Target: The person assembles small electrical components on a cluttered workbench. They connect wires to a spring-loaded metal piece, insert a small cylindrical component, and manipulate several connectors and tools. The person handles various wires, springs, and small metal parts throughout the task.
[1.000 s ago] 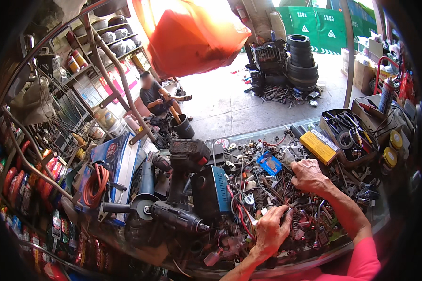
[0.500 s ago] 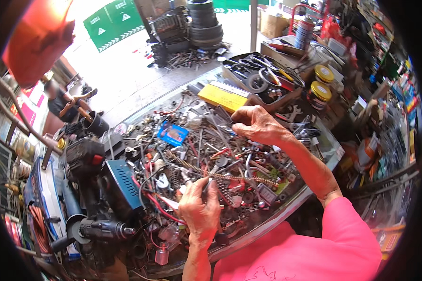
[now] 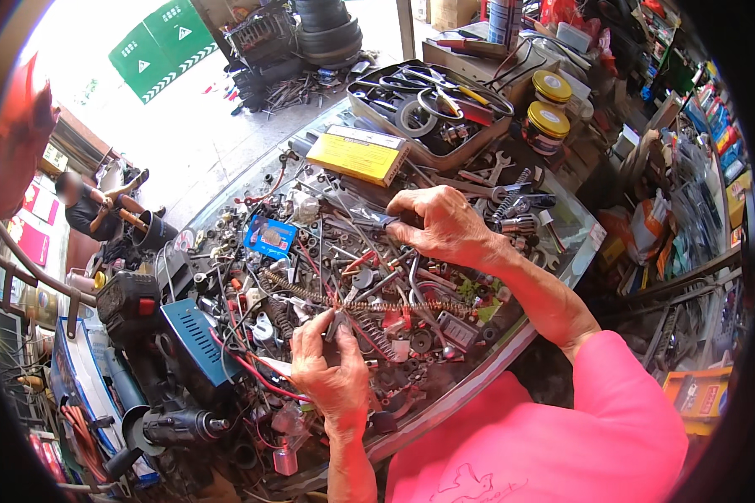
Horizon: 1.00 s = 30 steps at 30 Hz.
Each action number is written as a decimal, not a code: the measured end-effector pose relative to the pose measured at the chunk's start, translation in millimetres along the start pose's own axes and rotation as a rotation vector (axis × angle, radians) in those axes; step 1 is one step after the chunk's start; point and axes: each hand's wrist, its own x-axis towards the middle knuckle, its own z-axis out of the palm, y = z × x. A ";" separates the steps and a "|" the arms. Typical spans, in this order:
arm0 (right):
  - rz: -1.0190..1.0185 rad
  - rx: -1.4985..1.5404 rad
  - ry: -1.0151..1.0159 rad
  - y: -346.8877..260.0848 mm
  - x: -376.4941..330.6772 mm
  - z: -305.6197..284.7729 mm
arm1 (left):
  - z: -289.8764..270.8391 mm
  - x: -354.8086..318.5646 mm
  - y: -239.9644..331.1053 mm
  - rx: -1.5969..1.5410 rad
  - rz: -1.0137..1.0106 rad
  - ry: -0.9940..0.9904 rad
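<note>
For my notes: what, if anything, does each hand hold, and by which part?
Left hand: a dark piece, by which part is unclear. Right hand: cannot be told.

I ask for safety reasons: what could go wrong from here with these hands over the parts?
The left hand seems to pinch a dark piece; if dropped, it could get lost among the loose parts. The right hand, bare and close to them, might get scratched.

The long spring (image 3: 428, 308) looks dull metal — the yellow box (image 3: 356, 157) smooth, slightly glossy card.
</note>
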 end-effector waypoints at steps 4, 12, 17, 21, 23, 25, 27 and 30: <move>0.041 -0.054 0.012 2.6 -2.1 -4.8 | 1.9 -1.7 -2.6 0.007 0.012 0.018; 0.053 -0.098 0.208 8.2 0.0 -10.8 | 4.6 -2.9 -3.1 0.027 0.025 0.006; -0.079 -0.430 0.354 3.1 -2.5 -8.7 | 4.9 -3.2 -1.7 0.029 0.033 -0.008; -0.251 -0.466 0.374 -5.2 -3.4 -9.4 | 4.3 -2.0 1.6 0.047 0.040 -0.021; -0.253 -0.346 0.249 -5.7 -6.8 -6.5 | 4.8 -1.0 2.9 0.053 0.048 -0.026; -0.207 -0.180 0.045 -5.1 -10.9 -5.5 | 3.6 -1.4 4.5 0.067 0.047 -0.033; -0.187 -0.101 -0.175 -4.0 -13.0 -7.9 | 4.9 -2.0 3.4 0.070 0.074 -0.020; -0.206 -0.120 -0.214 -0.8 -16.2 -6.2 | 4.8 -1.6 4.3 0.074 0.089 -0.022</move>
